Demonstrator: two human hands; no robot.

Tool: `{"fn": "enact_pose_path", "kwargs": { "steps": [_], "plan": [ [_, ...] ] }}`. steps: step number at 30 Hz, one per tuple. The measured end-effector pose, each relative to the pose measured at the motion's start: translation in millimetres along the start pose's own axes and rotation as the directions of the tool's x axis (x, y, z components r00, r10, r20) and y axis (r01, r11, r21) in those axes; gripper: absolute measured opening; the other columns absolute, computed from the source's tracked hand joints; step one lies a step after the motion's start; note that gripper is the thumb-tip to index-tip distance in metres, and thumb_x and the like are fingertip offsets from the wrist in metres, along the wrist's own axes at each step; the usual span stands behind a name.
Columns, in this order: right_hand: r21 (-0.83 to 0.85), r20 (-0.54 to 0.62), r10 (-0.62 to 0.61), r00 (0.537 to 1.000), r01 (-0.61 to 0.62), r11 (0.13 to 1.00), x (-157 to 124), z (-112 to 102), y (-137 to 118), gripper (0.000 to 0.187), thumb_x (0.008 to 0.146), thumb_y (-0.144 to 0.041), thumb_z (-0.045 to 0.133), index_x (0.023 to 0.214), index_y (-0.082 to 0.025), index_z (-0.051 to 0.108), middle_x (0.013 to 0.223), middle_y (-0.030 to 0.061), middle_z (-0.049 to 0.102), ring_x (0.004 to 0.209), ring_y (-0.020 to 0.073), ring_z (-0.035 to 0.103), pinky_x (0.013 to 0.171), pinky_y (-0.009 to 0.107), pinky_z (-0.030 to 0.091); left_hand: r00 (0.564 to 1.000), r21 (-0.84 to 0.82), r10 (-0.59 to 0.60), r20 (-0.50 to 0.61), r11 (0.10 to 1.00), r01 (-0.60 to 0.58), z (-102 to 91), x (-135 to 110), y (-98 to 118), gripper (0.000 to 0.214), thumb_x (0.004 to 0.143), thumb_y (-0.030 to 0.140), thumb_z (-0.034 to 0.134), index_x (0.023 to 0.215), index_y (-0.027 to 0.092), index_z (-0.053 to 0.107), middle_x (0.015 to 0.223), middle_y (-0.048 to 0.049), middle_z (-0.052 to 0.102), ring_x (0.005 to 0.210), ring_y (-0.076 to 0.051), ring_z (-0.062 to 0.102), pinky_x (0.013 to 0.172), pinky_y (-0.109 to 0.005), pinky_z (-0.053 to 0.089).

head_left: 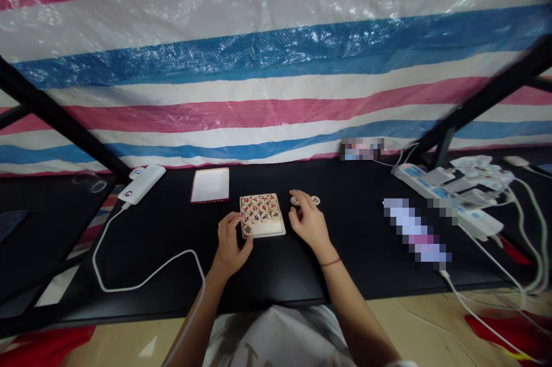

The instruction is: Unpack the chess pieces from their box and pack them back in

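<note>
A shallow white box (pixel 272 229) holds rows of round Chinese chess pieces (pixel 255 208), with red characters in the upper rows and black ones below. The lower right part of its floor shows bare. My left hand (pixel 232 245) grips the box's lower left corner, fingers along the left side and thumb at the near edge, beside a single black-lettered piece (pixel 247 230). To the right of the box, my right hand (pixel 309 222) curls its thumb and index finger around a piece (pixel 295 201) on the table, partly hidden by the fingers. Another piece (pixel 316 200) lies just behind that hand.
A white-lined lid (pixel 210 185) with a red edge lies beyond the box at left. A white power bank (pixel 141 184) trails a cable across the black table (pixel 164 246). At right are a blurred-out phone-like object (pixel 416 232) and a power strip (pixel 448 200) with cables.
</note>
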State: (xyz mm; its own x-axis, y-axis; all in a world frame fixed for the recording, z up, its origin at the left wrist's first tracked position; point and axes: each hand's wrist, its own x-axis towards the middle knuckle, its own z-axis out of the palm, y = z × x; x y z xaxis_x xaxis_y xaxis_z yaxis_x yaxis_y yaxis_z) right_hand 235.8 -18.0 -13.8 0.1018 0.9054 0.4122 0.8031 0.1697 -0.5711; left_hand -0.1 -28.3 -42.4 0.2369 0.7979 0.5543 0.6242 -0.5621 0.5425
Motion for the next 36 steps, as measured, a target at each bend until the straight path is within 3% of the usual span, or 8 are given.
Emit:
{"fn": "enact_pose_path", "kwargs": {
  "steps": [4,10,13,16,21,25,29,36],
  "plan": [
    [-0.247,0.169,0.083,0.982,-0.039,0.968,9,-2,17,0.051,0.084,-0.015,0.047,0.135,-0.019,0.049,0.140,0.0101,0.052,0.097,0.0241,0.066,0.064,0.030,0.055,0.998,0.045,0.022,-0.060,0.999,-0.020,3.3,2,0,0.046,0.082,0.019,0.056,0.126,0.021,0.042,0.119,-0.0120,0.052,0.115,-0.026,0.051,0.097,-0.047,0.045],
    [-0.254,0.218,0.123,0.968,-0.066,0.965,10,4,18,0.037,0.092,-0.016,0.040,0.124,-0.017,0.058,0.126,0.0102,0.062,0.098,0.0230,0.066,0.073,0.030,0.055,0.993,0.097,0.027,-0.112,0.995,-0.016,4.7,3,3,0.037,0.084,0.022,0.056,0.120,0.021,0.050,0.114,-0.0111,0.055,0.108,-0.025,0.053,0.093,-0.044,0.046],
    [-0.134,0.168,0.074,0.983,-0.052,0.990,8,5,17,0.033,0.092,-0.020,0.043,0.120,-0.017,0.061,0.119,0.0119,0.064,0.096,0.0225,0.065,0.076,0.031,0.054,0.991,0.112,0.047,-0.125,0.993,-0.033,3.9,6,7,0.033,0.085,0.022,0.056,0.118,0.021,0.053,0.112,-0.0104,0.057,0.106,-0.025,0.053,0.092,-0.043,0.045],
    [0.149,0.089,0.011,0.996,-0.025,0.989,4,8,6,0.029,0.092,-0.030,0.050,0.113,-0.018,0.064,0.108,0.0108,0.068,0.076,0.0171,0.064,0.070,0.029,0.053,0.991,0.154,0.094,-0.099,0.985,-0.078,4.8,15,11,0.029,0.087,0.023,0.058,0.116,0.023,0.059,0.111,-0.0088,0.060,0.106,-0.024,0.053,0.094,-0.041,0.042],
    [0.524,0.102,0.030,0.994,-0.079,0.848,-2,20,-26,0.032,0.084,-0.042,0.064,0.104,-0.018,0.068,0.061,-0.0030,0.056,0.046,0.0083,0.042,0.049,0.021,0.041,0.986,0.193,0.169,0.004,0.967,-0.167,13.8,40,19,0.030,0.089,0.033,0.061,0.118,0.026,0.063,0.109,-0.0055,0.068,0.102,-0.022,0.059,0.092,-0.038,0.037],
    [0.585,0.106,0.033,0.994,-0.090,0.806,-4,25,-34,0.031,0.081,-0.043,0.068,0.100,-0.018,0.070,0.055,-0.0059,0.048,0.046,0.0074,0.037,0.047,0.021,0.036,0.986,0.135,0.169,0.015,0.976,-0.169,15.6,47,19,0.021,0.091,0.028,0.058,0.111,0.024,0.063,0.103,-0.0038,0.070,0.096,-0.019,0.063,0.089,-0.036,0.036],
    [0.563,0.074,0.056,0.996,-0.088,0.822,-7,27,-22,0.029,0.081,-0.042,0.067,0.098,-0.018,0.069,0.056,-0.0055,0.049,0.047,0.0080,0.038,0.050,0.022,0.037,0.991,0.057,0.125,0.038,0.990,-0.127,4.1,38,13,0.018,0.085,0.022,0.061,0.103,0.021,0.061,0.102,-0.0044,0.070,0.100,-0.020,0.063,0.090,-0.036,0.038],
    [0.569,0.030,0.171,0.985,-0.158,0.807,-10,27,-8,0.027,0.084,-0.040,0.064,0.098,-0.017,0.067,0.050,-0.0081,0.040,0.044,0.0086,0.036,0.046,0.022,0.032,0.969,0.052,0.065,0.238,0.995,-0.079,-9.2,25,8,0.021,0.074,0.016,0.063,0.094,0.024,0.061,0.100,-0.0003,0.072,0.098,-0.022,0.060,0.087,-0.039,0.035]
  ]
}}
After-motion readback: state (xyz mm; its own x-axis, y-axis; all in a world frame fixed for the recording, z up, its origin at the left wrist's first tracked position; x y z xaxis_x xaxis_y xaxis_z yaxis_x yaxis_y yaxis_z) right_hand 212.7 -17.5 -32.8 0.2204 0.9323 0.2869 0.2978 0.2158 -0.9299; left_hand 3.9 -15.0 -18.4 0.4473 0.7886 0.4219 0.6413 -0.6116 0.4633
